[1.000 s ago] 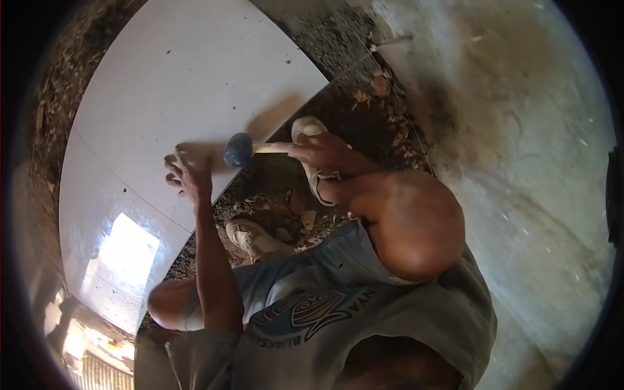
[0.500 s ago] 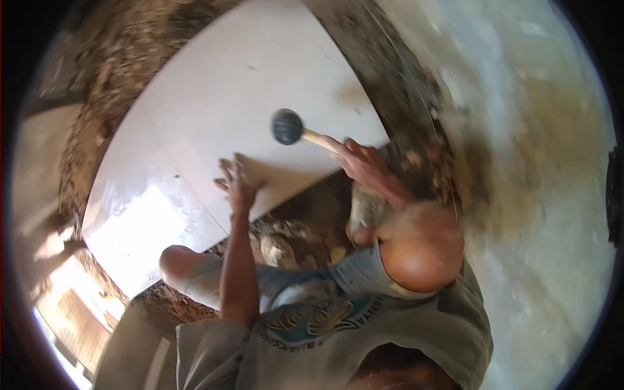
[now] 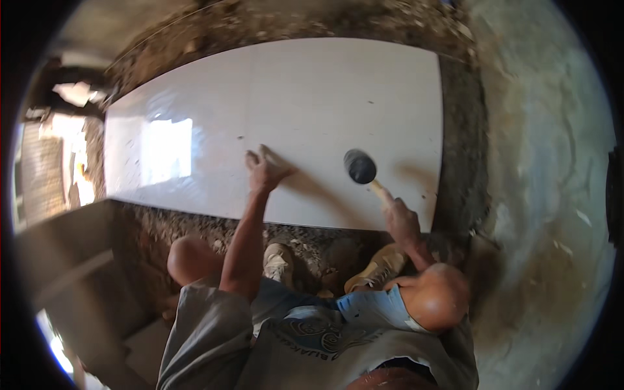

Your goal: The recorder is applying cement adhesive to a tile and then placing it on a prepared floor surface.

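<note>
My right hand (image 3: 402, 220) is closed round the light wooden handle of a rubber mallet (image 3: 360, 167) with a black head. The mallet head is over the right part of a glossy white tile surface (image 3: 338, 84); whether it touches the surface I cannot tell. My left hand (image 3: 265, 174) is open, its fingers spread, low over the tiles near a faint joint line. Its contact with them is unclear. A small dark speck lies just beyond the fingertips.
Rough soil (image 3: 292, 26) borders the tiles along the far side. A thin string line runs over the soil. A stained concrete surface (image 3: 539, 162) lies on the right, and a grey slab (image 3: 71, 240) at lower left. My shoes (image 3: 278, 260) stand on dirt by the near edge.
The view has turned, so the tiles now lie more level across it. The mallet and right hand appear farther right and lower. My left hand stays open over the tiles.
</note>
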`<state>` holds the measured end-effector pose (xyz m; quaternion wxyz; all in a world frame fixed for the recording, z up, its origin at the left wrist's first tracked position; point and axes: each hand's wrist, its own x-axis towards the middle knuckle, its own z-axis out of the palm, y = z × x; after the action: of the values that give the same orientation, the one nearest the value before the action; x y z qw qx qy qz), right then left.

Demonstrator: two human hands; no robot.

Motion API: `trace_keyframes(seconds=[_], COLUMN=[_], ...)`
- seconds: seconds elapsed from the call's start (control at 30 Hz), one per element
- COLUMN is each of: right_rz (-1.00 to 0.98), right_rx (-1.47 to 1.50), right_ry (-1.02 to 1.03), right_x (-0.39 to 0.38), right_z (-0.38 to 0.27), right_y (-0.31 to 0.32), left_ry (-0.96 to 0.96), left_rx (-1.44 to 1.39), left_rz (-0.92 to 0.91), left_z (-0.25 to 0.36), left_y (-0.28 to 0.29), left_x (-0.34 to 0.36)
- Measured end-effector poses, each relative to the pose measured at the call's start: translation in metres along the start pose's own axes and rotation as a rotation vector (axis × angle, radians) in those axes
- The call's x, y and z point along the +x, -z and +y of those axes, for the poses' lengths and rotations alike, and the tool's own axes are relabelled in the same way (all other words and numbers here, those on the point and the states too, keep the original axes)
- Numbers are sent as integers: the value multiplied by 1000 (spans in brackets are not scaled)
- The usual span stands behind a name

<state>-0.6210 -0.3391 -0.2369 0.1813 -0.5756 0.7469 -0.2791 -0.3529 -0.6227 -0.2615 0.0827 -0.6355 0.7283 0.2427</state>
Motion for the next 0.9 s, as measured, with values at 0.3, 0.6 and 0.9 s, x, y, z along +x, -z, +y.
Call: trace_keyframes(seconds=[0.3,0.6,0.9], right_rz=[-317,-399,-417], right_rx=[-166,-112,-56], right_ry=[-13,-129,-229], right_x=[70,85,89], right_z=[-10,-51,-64], right_y=[-15,-25,-9], left_ry=[-22,-47,-143], left_rx=[234,205,272], left_rz=[-50,22,-67], left_z=[22,-2,0], left_y=[-4,-1,7], left_x=[-2,-16,-14])
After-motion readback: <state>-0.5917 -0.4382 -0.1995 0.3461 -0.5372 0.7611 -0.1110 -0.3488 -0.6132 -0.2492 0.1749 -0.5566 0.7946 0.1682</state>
